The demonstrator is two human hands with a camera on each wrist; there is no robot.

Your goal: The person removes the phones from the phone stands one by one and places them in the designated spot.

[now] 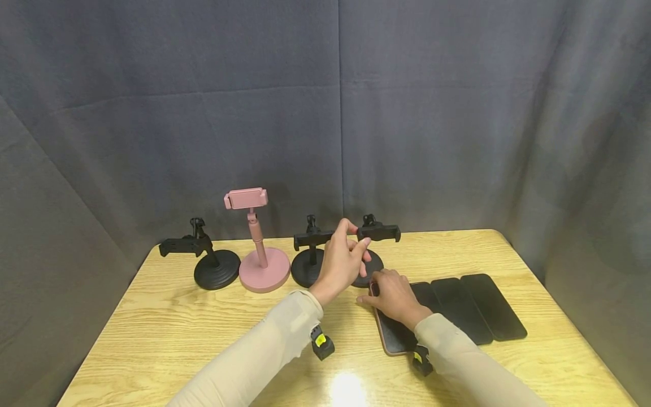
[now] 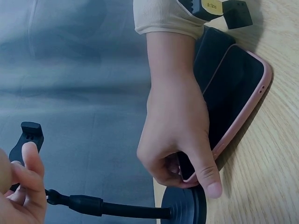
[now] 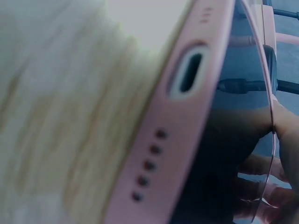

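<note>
My left hand [image 1: 342, 257] is at the rightmost black phone stand [image 1: 378, 233], thumb and index finger pinching the left end of its clamp; the other fingers curl loosely below. In the left wrist view, the fingers [image 2: 32, 161] overlap that clamp. My right hand [image 1: 395, 295] grips the far end of a phone in a pink case [image 1: 394, 334]. Its thumb [image 2: 208, 179] lies along one long edge, and the other fingers curl around the end. The right wrist view shows the case's bottom edge [image 3: 161, 135] with charging port and speaker holes close up.
Two more phones, a middle one [image 1: 460, 311] and an outer one [image 1: 493, 306], lie side by side right of the pink-cased phone. Leftward stand a black stand [image 1: 312, 265], a pink stand [image 1: 264, 270] and another black stand [image 1: 217, 270]. A grey curtain [image 1: 335, 113] rises behind the table [image 1: 203, 339].
</note>
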